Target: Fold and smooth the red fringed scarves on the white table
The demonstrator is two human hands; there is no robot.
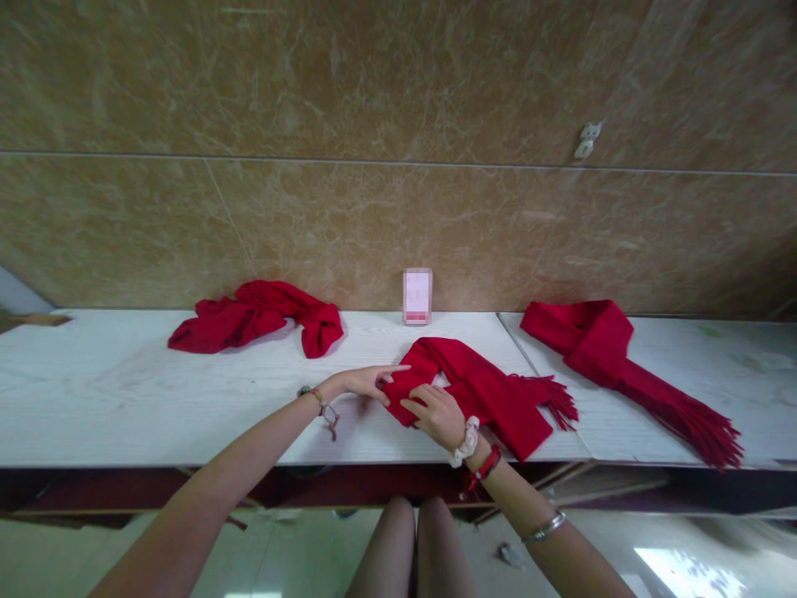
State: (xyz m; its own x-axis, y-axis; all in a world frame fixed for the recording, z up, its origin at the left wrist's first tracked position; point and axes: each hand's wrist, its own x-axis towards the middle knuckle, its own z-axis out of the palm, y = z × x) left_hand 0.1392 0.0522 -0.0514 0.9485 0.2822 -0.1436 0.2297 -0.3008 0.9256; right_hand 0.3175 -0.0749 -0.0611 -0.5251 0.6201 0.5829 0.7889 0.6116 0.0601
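Observation:
In the head view, a red scarf (493,387) lies looped on the white tabletop in front of me, with its fringe to the right. My left hand (369,382) is at the loop's left edge, index finger stretched over the cloth and thumb apart from it. On the lower left part of the loop rests my right hand (439,414), palm down with its fingers apart and slightly bent. Neither hand visibly grips the cloth, though some fingertips are partly hidden.
A crumpled red cloth (252,317) lies at the back left. Another red scarf (594,342), folded over itself with a fringed end, lies on the right. A phone (417,296) leans against the marbled wall (349,232). The white table (112,390) has open shelving beneath.

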